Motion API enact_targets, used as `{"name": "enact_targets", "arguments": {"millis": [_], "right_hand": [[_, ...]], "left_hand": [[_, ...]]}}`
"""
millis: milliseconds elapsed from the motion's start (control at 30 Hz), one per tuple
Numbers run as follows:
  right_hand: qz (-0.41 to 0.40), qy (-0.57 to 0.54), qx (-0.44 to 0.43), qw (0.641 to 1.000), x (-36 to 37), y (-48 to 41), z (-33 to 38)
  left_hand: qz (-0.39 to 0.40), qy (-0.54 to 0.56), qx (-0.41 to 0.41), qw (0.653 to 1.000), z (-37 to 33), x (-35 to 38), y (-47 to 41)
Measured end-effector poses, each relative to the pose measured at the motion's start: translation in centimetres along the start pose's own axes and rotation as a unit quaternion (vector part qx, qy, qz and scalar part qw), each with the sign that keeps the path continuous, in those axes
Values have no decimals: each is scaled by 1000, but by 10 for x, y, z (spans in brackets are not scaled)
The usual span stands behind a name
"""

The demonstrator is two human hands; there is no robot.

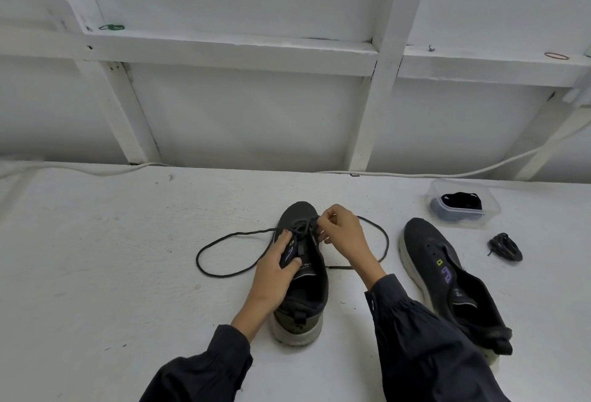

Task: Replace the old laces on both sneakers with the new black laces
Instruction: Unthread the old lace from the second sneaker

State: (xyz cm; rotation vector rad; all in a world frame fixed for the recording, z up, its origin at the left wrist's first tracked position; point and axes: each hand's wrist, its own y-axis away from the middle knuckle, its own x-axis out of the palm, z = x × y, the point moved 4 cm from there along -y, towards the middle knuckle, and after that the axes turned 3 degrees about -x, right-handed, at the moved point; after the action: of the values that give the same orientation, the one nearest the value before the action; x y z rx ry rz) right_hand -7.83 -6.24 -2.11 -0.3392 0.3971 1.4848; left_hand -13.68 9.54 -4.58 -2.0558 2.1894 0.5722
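1. Reaching in from the near edge in dark sleeves [204, 369], stretching both forearms out over the white table [96, 273].
2. Trailing a dark lace [198, 259] in a wide loop across the tabletop, out to the left of the middle sneaker [303, 299].
3. Steadying that sneaker with the left hand [275, 269], wrapping the fingers over its left side and pressing the thumb down on the tongue, grasping the upper.
4. Pinching the lace between the fingertips of the right hand [342, 235] at the front eyelets, close to the toe, which is pointing away.
5. Running the lace's other length out in a second loop to the right, passing behind the right wrist.
6. Resting the second sneaker [428, 251] on the table just right of the right forearm, toe pointing away, heel partly hiding behind the sleeve.
7. Holding black laces [460, 200] in a clear plastic box [489, 210] at the far right, and lying just in front of it, a coiled lace bundle [505, 246].
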Motion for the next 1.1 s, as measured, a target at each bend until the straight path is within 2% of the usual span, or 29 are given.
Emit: {"name": "enact_targets", "arguments": {"millis": [67, 167, 300, 500, 600, 667, 767, 867, 900, 1033, 1100], "right_hand": [[-6, -21, 7, 1000, -1, -1, -2], [43, -54, 15, 998, -1, 0, -4], [81, -42, 11, 996, -2, 0, -8], [26, -136, 51, 989, -16, -7, -8], [97, -101, 57, 989, -8, 1, -10], [112, -80, 46, 989, -5, 3, -10], [72, -92, 33, 993, -11, -3, -6], [-28, -197, 62, 978, -23, -7, -5], [-35, -219, 73, 972, -24, -6, -5], [98, -147, 99, 979, -9, 8, -4], [112, -125, 89, 982, -4, 9, -4]], "left_hand": [[-2, 1, -3, 1000, 0, 0, 0], [-4, 6, -5, 1000, 1, 0, -1], [-7, 5, -7, 1000, 2, 0, -1], [1, 0, -4, 1000, 0, 0, 0], [-3, 1, -7, 1000, 1, 0, 0], [-4, -1, -8, 1000, 1, 0, 0], [-2, -3, -6, 1000, 0, 0, 1], [2, 0, -7, 1000, -1, 0, 1], [3, 1, -7, 1000, -1, 0, 2], [-4, 1, -9, 1000, 0, 0, 1], [-5, 1, -11, 1000, 0, 0, 1]]}}
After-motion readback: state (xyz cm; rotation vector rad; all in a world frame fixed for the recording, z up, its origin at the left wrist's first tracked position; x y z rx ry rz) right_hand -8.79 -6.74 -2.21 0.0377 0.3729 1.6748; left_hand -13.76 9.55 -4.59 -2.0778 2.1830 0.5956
